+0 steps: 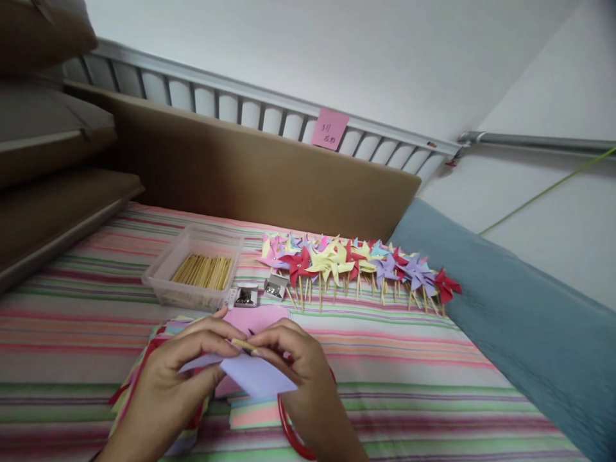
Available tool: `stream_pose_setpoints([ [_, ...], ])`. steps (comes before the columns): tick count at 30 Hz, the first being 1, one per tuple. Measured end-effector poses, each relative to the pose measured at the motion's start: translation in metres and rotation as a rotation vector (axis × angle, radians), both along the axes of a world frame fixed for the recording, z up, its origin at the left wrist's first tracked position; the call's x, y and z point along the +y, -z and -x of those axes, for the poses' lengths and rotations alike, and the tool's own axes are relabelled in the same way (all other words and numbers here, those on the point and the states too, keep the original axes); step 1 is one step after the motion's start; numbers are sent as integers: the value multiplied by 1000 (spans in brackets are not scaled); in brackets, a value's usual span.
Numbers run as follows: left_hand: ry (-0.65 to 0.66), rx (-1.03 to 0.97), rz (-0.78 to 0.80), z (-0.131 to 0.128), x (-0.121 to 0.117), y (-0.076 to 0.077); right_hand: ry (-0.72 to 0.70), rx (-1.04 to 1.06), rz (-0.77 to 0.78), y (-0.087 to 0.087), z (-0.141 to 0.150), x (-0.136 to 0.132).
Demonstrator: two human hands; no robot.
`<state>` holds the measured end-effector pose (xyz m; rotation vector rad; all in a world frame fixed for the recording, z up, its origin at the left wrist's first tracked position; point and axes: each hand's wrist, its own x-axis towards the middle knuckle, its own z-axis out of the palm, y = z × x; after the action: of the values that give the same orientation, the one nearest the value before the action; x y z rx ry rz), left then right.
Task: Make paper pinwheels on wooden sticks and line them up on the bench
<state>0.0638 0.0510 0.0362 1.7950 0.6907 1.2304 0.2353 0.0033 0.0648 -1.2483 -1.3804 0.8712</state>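
My left hand (187, 359) pinches a lavender paper pinwheel (257, 377), its folded blades spreading below my fingers. My right hand (301, 362) grips a short visible piece of a wooden stick (244, 345) at the top of the paper; the rest of the stick is hidden. Red-handled scissors (290, 431) show under my right hand, and I cannot tell whether it touches them. Beneath both hands lie a pink paper sheet (260, 316) and pale coloured sheets (253, 414). A stack of colourful paper pieces (153, 343) is partly covered by my left hand.
A clear plastic box (158, 282) holds many wooden sticks (203, 271). Two small boxes of metal pins (246, 295) sit beside it. Finished pinwheels (332, 260) stand in rows along a cardboard panel (269, 173). Large cardboard packages (52, 205) are stacked at left.
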Motion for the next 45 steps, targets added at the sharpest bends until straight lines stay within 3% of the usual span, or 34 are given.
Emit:
stream_pose_setpoints([
  [45,-23,-15,95,-7,-2,0,29,-67,-37,5,-1,-1],
])
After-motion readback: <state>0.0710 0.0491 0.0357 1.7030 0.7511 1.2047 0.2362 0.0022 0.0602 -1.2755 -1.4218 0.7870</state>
